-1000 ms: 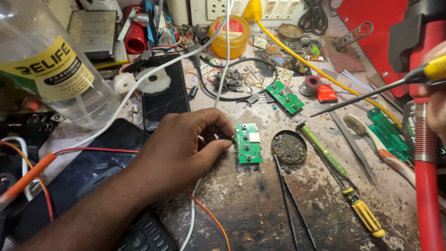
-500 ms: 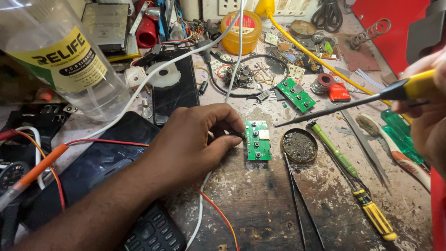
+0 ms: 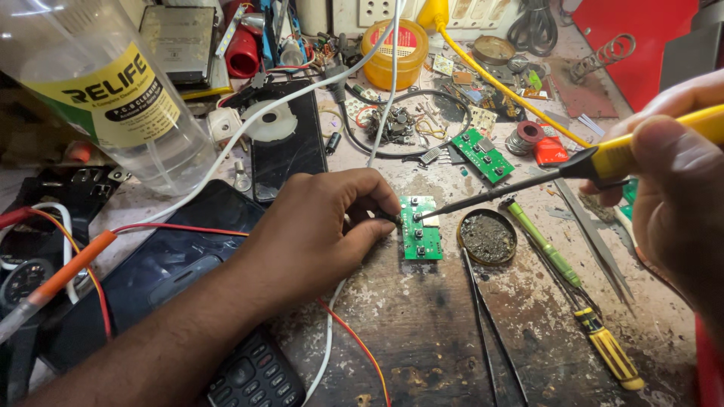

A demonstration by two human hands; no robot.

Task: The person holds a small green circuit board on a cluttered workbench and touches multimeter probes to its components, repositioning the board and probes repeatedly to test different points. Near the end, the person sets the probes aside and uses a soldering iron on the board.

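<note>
Cluttered worn workbench (image 3: 452,354), many tools and wires on it. We pinch small dark part with left hand (image 3: 317,234) fingers at left edge of green circuit board (image 3: 420,227), which lies flat near round tin (image 3: 487,237). Right hand (image 3: 679,188) is clenched around yellow handle of soldering iron (image 3: 528,185); its tip touches board's top edge. Joint seems only begun, we see no finished solder yet. Compared with half second before, iron tip has come down from above tin onto board; left hand stays in same place.
</note>
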